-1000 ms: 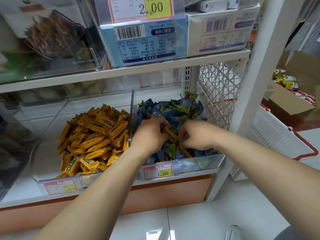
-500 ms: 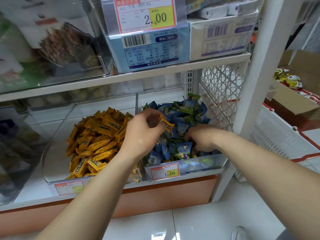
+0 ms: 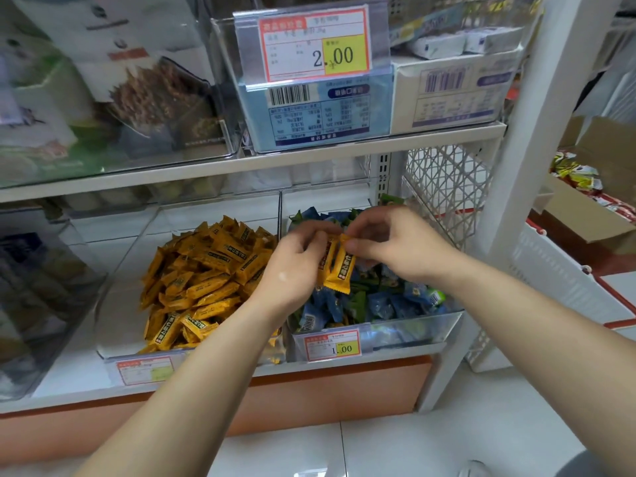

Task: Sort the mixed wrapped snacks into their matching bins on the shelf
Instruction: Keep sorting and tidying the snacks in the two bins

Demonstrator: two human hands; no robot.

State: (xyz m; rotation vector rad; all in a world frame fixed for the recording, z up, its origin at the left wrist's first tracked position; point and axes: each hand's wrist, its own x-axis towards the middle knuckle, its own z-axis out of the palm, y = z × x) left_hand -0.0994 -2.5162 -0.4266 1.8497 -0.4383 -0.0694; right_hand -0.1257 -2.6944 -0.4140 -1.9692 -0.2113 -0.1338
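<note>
Left hand (image 3: 296,270) and right hand (image 3: 399,246) close together, raised over mixed bin (image 3: 413,325). Left fingers curled round small bunch of orange bars (image 3: 337,266); right thumb and forefinger pinch top end of same bunch. Bars hang upright between hands, above blue and green snacks (image 3: 378,304) filling mixed bin. Orange pile (image 3: 203,277) in clear bin just left of mixed bin. Price tag (image 3: 332,344) on mixed bin's front.

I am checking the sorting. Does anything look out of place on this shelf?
Yes: orange-wrapped snacks are above the right bin, which holds blue and green wrappers; they match those in the left bin. The left hand grips them and the right hand pinches the top of one.
</note>
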